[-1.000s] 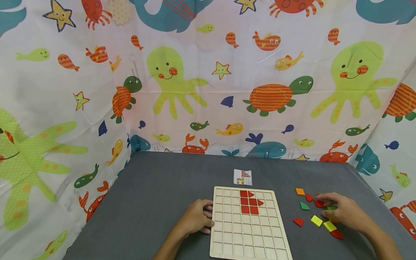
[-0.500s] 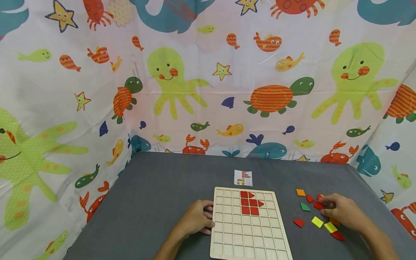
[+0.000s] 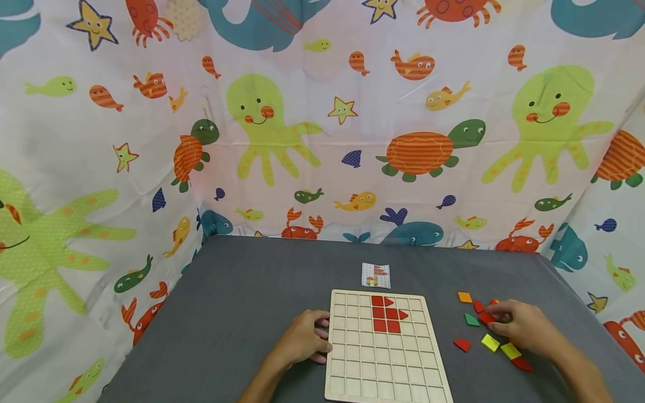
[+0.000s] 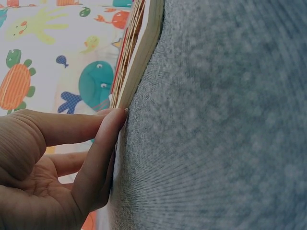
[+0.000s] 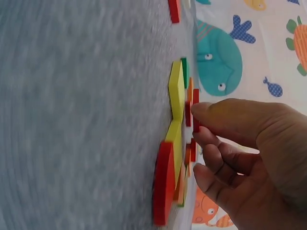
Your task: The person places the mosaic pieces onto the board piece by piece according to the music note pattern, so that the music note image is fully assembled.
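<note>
In the head view my left hand (image 3: 303, 337) rests against the left edge of a pale wooden grid board (image 3: 383, 358). The left wrist view has its thumb and a finger touching the board's rim (image 4: 139, 57). Red squares (image 3: 386, 313) and red triangles sit in the board's upper cells. Right of the board, my right hand (image 3: 524, 324) pinches a flat red piece (image 5: 196, 111) between thumb and fingers, just above the other pieces. Around it lie yellow pieces (image 3: 490, 342), a green piece (image 3: 471, 319), an orange square (image 3: 464, 297) and several red pieces (image 3: 462, 345). The hand hides some pieces.
Behind the board lies a small printed card (image 3: 375, 275) showing a grid with coloured shapes. The dark grey table (image 3: 252, 280) is bordered by a white curtain (image 3: 312, 212) printed with sea animals.
My right hand has moved slightly left, with the red piece shifting along in its fingertips. My left hand and the board stay where they were.
</note>
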`<state>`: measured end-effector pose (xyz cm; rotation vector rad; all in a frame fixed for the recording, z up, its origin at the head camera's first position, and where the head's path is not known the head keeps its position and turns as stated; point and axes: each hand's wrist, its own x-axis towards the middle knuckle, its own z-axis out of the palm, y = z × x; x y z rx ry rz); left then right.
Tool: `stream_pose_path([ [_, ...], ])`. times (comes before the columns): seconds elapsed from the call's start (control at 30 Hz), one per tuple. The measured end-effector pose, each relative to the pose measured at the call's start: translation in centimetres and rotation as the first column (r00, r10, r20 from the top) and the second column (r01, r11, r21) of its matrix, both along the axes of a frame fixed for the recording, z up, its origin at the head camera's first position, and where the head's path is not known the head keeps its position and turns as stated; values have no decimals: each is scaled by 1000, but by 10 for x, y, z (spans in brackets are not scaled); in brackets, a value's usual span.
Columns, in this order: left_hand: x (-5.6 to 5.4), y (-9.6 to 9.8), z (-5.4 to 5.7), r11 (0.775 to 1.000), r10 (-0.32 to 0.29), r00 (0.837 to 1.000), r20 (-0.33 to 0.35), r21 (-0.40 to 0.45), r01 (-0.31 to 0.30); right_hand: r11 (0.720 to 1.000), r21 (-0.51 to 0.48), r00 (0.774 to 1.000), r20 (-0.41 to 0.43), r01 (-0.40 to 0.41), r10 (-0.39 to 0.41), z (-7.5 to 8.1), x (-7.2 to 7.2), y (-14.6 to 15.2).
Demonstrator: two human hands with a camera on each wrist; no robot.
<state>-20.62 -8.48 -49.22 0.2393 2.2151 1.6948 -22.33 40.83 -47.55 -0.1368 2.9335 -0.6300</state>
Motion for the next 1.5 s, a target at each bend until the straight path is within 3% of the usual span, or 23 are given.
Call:
stream_pose_path([
  [0.37, 0, -1, -1, 1000, -2, 1000, -6, 3, 2, 994, -94, 997, -60, -63, 58, 4, 4, -47],
  [0.57, 0, -1, 1, 1000, -5, 1000, -6, 2, 5, 969, -200, 988, -82, -142, 128, 8, 7, -75],
  [0.8, 0, 0, 1, 1000, -6, 1000, -5, -8, 6, 955, -241, 985, -76, -172, 158, 10, 6, -102],
  [1.5, 0, 2, 0, 1000, -4, 1000, -24, -24, 3, 926, -265, 962, -109, -269, 249, -2, 5, -129],
])
